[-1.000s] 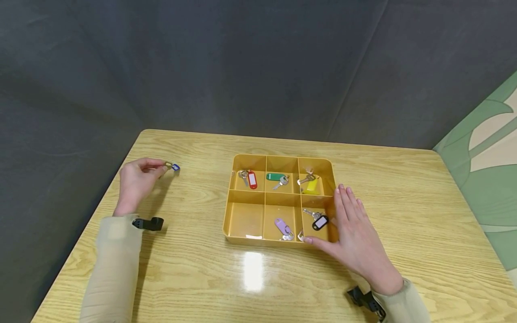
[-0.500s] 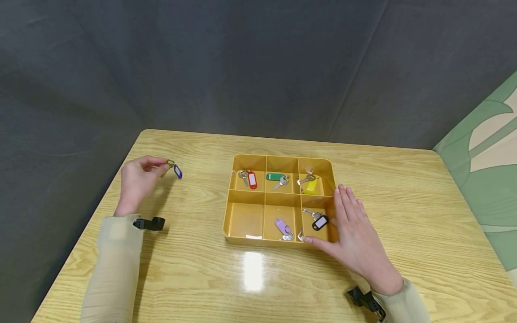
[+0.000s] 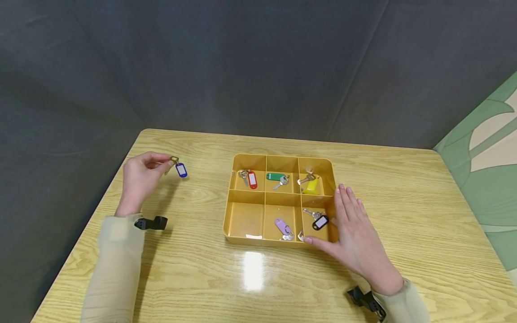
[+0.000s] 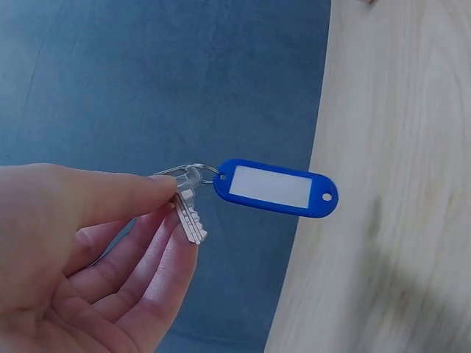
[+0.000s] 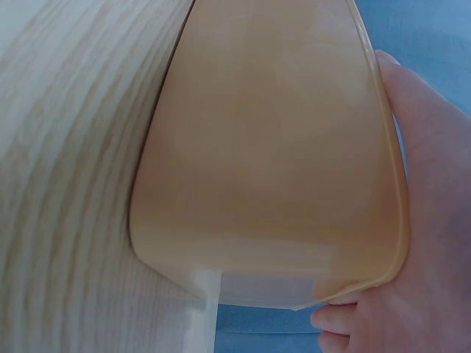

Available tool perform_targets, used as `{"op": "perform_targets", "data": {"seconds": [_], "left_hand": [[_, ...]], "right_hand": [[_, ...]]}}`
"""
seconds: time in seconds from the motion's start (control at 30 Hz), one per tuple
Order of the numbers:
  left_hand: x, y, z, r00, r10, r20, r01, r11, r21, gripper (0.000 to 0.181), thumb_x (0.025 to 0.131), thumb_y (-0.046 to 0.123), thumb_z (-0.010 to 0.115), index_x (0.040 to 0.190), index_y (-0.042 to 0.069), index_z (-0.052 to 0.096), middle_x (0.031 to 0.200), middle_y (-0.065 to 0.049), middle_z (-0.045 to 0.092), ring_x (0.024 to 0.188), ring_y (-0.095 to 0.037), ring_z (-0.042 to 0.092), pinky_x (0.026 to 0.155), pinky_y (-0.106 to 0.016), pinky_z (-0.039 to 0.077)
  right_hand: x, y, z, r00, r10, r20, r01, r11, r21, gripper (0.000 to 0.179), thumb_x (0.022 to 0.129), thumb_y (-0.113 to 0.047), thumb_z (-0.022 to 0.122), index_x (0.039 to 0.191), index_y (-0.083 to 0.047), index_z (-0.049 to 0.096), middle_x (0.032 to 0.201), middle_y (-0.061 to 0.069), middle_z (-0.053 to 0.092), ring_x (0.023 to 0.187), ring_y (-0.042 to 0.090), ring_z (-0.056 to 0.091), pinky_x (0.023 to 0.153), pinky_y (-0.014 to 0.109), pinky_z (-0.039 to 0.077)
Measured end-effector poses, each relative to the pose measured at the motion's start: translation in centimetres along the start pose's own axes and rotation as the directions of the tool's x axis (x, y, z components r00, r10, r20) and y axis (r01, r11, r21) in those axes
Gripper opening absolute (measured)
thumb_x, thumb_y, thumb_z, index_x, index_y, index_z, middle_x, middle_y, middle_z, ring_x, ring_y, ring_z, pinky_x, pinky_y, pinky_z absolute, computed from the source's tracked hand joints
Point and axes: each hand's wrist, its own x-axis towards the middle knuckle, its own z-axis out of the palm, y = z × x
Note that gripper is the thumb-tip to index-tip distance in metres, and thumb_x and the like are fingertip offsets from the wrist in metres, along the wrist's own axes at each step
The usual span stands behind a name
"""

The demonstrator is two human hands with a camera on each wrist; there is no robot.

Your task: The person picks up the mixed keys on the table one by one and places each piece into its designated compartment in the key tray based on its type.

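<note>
My left hand (image 3: 141, 179) pinches a key (image 4: 191, 213) by its ring and bow between thumb and fingertips, above the table's left part. A blue key tag (image 4: 276, 187) with a white label hangs from that ring. My right hand (image 3: 357, 231) rests with straight fingers along the right side of a yellow compartment tray (image 3: 262, 242), its thumb at the front rim. In the tray's back row lie keys with a red tag (image 3: 252, 179), a green tag (image 3: 275, 176) and a yellow tag (image 3: 311, 185). The front row holds a purple tag (image 3: 282, 226) in the middle and a black tag (image 3: 321, 222) at right.
The tray stands on a wood-grain table (image 3: 194, 269). A dark grey cloth (image 3: 258, 67) rises behind and left of it. A green and beige patterned surface (image 3: 497, 148) stands beyond the right edge.
My left hand has shifted slightly right and up with the key. The blue tag has swung down and turned its white label to view. My right hand and the tray stay in place.
</note>
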Motion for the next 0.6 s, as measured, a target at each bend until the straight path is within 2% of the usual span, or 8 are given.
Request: {"op": "perform_targets", "data": {"seconds": [0.6], "left_hand": [[-0.5, 2.0, 0.6, 0.999, 0.044, 0.030, -0.043, 0.999, -0.033, 0.018, 0.094, 0.017, 0.076, 0.106, 0.004, 0.079, 0.100, -0.011, 0.075, 0.076, -0.009, 0.066, 0.062, -0.016, 0.051]], "right_hand": [[0.0, 0.0, 0.0, 1.000, -0.002, -0.006, 0.002, 1.000, 0.006, 0.127, 0.081, -0.074, 0.068, 0.159, 0.009, 0.011, 0.168, 0.019, 0.002, 0.153, 0.039, 0.008, 0.124, 0.047, 0.004]]}}
